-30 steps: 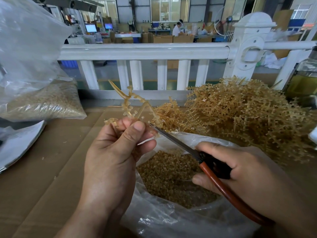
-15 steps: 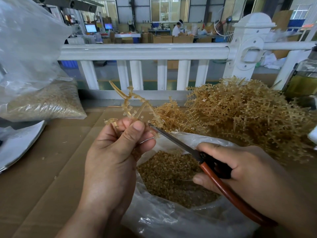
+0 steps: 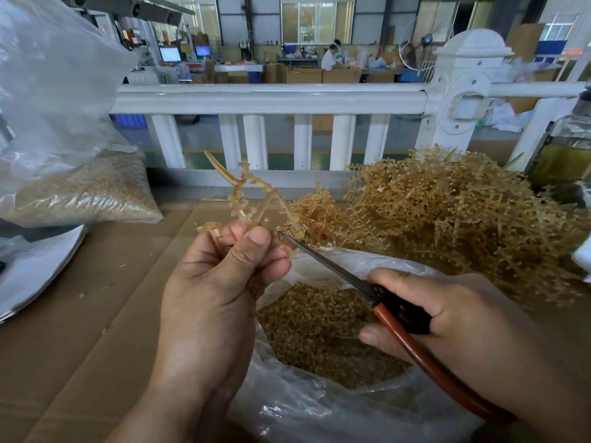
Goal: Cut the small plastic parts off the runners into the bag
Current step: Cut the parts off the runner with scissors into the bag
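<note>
The left hand (image 3: pixel 220 292) is raised over the brown cardboard tabletop (image 3: pixel 73 340), its thumb and fingertips pressed together on the base of a pale amber, branched plastic runner (image 3: pixel 238 193). The runner stands up out of the pinch with its long axis rising away from the person. Its bare top stem leans to the far left, and one side branch arches down to the right, ending close to the scissor tip. Small knobbly parts stud its branches.

To the near right, the right hand (image 3: pixel 454 324) has its fingers curled round the reddish-brown handles of a pair of steel scissors (image 3: pixel 377 297). The blades lie close together as one thin line, running from that hand up to the far left. Their tip sits just beside the left fingertips, at the foot of the runner.

Below both hands lies an open clear plastic bag (image 3: pixel 303 407), its mouth facing up, with a layer of small tan cut parts (image 3: pixel 313 327) inside. The scissors are right above that opening.

Further right on the cardboard, a big tangled heap of the same amber runners (image 3: pixel 454 215) is piled up, touching the bag's far edge. At the far left sits another clear bag filled with tan parts (image 3: pixel 89 193). A white railing (image 3: pixel 271 97) runs across behind the table.
</note>
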